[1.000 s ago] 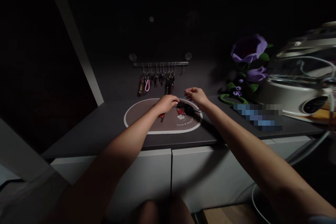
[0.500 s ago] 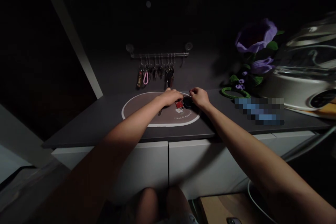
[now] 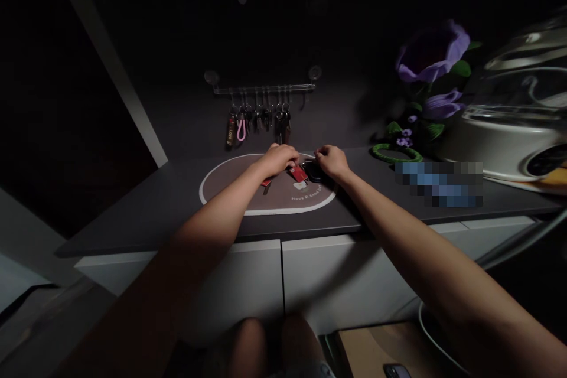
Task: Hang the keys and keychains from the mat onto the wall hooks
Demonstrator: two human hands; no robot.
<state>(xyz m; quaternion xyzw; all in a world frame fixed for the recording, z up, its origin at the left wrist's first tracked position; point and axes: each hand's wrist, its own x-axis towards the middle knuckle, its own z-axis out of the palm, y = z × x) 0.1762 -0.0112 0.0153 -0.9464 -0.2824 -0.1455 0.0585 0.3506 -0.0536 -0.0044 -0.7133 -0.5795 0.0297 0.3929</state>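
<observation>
Matt mat (image 3: pixel 230 177), metal key (image 3: pixel 266 189), glossy plastic rail (image 3: pixel 266 90)

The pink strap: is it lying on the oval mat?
No, the pink strap hangs under the clear hook rail, above the oval mat.

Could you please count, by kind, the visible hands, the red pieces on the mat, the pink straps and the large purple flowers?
Hands: 2
Red pieces: 2
Pink straps: 1
Large purple flowers: 2
Total: 7

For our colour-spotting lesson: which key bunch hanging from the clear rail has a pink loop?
The second bunch from the left, beside the brown lettered tag. Its pink loop sets it apart; no other shows pink.
</observation>
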